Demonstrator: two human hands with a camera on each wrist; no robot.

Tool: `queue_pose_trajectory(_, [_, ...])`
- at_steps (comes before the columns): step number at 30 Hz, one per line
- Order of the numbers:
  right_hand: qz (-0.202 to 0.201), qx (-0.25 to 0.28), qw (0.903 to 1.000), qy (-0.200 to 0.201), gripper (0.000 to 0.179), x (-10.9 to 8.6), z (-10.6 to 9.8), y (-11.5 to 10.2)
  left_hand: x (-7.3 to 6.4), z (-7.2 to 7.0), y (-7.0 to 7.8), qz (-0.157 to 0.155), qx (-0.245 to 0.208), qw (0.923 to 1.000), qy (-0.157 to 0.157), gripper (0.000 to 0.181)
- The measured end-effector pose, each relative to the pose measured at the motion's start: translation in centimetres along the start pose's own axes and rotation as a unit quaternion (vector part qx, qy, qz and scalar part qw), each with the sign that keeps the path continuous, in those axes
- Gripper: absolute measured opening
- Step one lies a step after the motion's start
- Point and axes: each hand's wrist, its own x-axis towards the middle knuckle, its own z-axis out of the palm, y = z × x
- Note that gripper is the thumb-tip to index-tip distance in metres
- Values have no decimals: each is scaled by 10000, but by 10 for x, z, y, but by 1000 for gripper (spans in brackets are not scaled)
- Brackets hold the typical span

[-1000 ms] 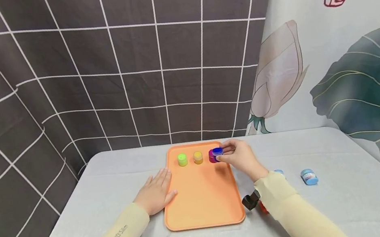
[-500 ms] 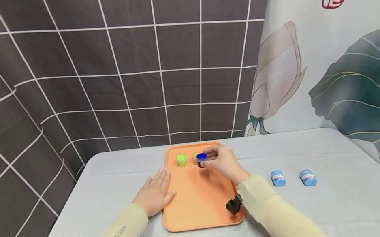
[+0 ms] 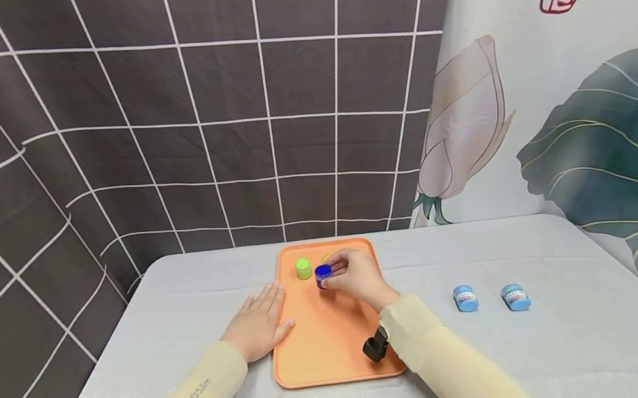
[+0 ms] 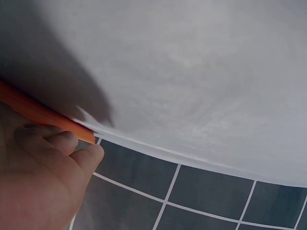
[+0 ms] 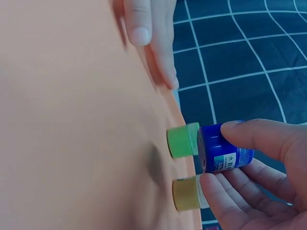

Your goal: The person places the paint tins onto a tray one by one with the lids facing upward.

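My right hand (image 3: pixel 358 278) pinches a small dark blue paint jar (image 5: pixel 223 147) between thumb and fingers, above the far part of the orange tray (image 3: pixel 328 342). On the tray, a light green jar (image 3: pixel 303 269) stands just left and behind the blue one. A yellow jar (image 5: pixel 186 194) sits beside the green one, mostly covered by the right hand in the head view. My left hand (image 3: pixel 256 325) rests with straight fingers on the tray's left edge; in the left wrist view its fingers lie by the orange rim (image 4: pixel 53 119).
Two light blue jars (image 3: pixel 466 299) lie on the white-covered table (image 3: pixel 188 315) right of the tray. A black wrist camera (image 3: pixel 376 345) hangs from the right sleeve over the tray. A dark gridded cloth (image 3: pixel 226 158) rises behind the table.
My right hand has carried the blue jar leftward across the tray, from in front of the purple jar, past the yellow one, toward the green one. The left hand has stayed put.
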Motion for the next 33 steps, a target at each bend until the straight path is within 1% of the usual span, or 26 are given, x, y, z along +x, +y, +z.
queue_pose_trajectory(9, [149,-192,9994,-256,34,-1,19,-4,-1,-1,1,-60,24,9999,-85,68])
queue_pose_trajectory(15, [159,-320,9986,-383,35,3,29,-3,-2,-5,4,-77,-131,9998,-147,67])
queue_pose_trajectory(18, [152,-289,9983,-489,36,4,33,-2,-1,-5,4,-80,-176,9997,-166,68])
queue_pose_trajectory(24, [117,-276,9976,-626,33,4,38,1,-1,-2,1,-26,-213,9997,-127,68])
queue_pose_trajectory(29, [86,-209,9969,-748,33,0,40,-1,-2,-1,0,-51,-282,9995,-139,67])
queue_pose_trajectory(33, [89,-262,9970,-720,33,0,42,-2,-2,-2,0,-44,-311,9994,-129,67])
